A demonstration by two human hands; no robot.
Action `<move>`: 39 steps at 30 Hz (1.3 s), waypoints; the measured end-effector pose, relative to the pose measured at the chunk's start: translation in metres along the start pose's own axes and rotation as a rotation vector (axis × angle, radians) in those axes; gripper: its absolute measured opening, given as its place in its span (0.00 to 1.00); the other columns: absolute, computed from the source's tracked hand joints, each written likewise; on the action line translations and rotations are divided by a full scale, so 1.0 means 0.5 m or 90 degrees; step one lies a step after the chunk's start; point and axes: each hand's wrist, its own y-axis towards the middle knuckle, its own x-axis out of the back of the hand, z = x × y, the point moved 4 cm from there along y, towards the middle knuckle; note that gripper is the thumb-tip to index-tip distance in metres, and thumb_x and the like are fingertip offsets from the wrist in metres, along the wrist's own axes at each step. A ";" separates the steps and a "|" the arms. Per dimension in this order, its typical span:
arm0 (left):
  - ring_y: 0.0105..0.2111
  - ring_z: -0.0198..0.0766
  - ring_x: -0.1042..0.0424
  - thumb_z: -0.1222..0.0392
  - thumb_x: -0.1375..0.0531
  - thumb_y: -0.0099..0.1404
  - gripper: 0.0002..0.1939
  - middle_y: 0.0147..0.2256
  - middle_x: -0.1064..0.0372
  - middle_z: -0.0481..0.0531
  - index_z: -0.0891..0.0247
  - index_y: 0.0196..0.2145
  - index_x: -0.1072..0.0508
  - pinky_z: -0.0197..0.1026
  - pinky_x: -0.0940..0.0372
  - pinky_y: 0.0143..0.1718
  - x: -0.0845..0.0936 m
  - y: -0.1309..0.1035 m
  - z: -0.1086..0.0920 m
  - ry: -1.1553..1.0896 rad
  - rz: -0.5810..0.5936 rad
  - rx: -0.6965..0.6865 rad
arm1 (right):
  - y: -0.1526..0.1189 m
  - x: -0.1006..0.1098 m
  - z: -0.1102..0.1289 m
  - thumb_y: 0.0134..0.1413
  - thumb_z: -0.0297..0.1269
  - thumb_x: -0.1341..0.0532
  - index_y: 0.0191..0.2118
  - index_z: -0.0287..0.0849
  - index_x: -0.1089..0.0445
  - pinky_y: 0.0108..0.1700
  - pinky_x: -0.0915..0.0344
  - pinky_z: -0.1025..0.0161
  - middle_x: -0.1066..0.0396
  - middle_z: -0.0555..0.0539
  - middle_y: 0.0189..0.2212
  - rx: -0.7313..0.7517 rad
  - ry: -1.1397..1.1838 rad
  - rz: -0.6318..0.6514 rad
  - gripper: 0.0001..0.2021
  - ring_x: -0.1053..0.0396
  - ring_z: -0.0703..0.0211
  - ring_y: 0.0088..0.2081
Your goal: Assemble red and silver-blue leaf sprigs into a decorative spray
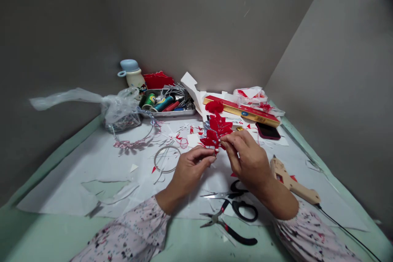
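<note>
A spray of red fabric leaves (218, 126) stands upright between my hands over the middle of the paper-covered table. My left hand (194, 164) pinches its lower end between thumb and forefinger, where a small white bead-like spot shows. Higher up on the right, my right hand (247, 159) has its fingertips closed at the lower leaves; any small part between them is too hidden to name. Scissors (244, 204) with black handles lie below my hands, and pliers (219, 220) with black and red handles lie in front of them.
A glue gun (293, 181) with a cord lies at right, near a phone (268, 131). Behind are a long red-gold box (242, 110) and a metal tray (172, 113) of thread spools. A wire ring (167, 159), scraps, a headband (132, 145) and a plastic bag (119, 108) lie left.
</note>
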 end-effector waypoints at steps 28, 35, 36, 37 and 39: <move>0.32 0.36 0.26 0.63 0.33 0.57 0.07 0.34 0.21 0.51 0.60 0.35 0.19 0.40 0.32 0.37 -0.003 -0.003 -0.005 -0.024 0.017 0.042 | -0.007 0.002 -0.001 0.63 0.26 0.45 0.44 0.41 0.29 0.38 0.30 0.63 0.27 0.44 0.37 0.008 0.011 -0.011 0.10 0.28 0.58 0.38; 0.31 0.36 0.27 0.62 0.33 0.57 0.07 0.33 0.22 0.51 0.62 0.36 0.19 0.40 0.32 0.38 -0.004 -0.003 -0.004 -0.053 0.015 0.061 | -0.007 0.004 -0.001 0.63 0.27 0.44 0.45 0.43 0.28 0.36 0.31 0.63 0.28 0.45 0.35 -0.024 0.019 -0.023 0.10 0.28 0.59 0.36; 0.32 0.36 0.27 0.62 0.32 0.57 0.08 0.32 0.22 0.51 0.62 0.36 0.19 0.41 0.32 0.38 -0.003 -0.002 -0.004 -0.057 0.008 0.067 | -0.006 0.006 -0.002 0.63 0.28 0.43 0.45 0.44 0.28 0.36 0.31 0.63 0.28 0.45 0.35 -0.029 0.024 -0.036 0.10 0.28 0.59 0.36; 0.32 0.36 0.27 0.62 0.32 0.56 0.08 0.33 0.22 0.52 0.63 0.36 0.19 0.41 0.32 0.38 -0.002 -0.002 -0.004 -0.061 0.000 0.073 | -0.005 0.009 -0.002 0.63 0.28 0.43 0.45 0.44 0.28 0.36 0.31 0.63 0.28 0.45 0.35 -0.033 0.026 -0.049 0.10 0.28 0.59 0.37; 0.33 0.37 0.27 0.62 0.32 0.55 0.08 0.34 0.22 0.53 0.63 0.35 0.19 0.42 0.32 0.38 -0.001 -0.001 -0.003 -0.069 -0.016 0.082 | -0.003 0.013 -0.003 0.62 0.28 0.42 0.45 0.45 0.28 0.36 0.31 0.63 0.28 0.45 0.35 -0.040 0.018 -0.066 0.09 0.28 0.58 0.37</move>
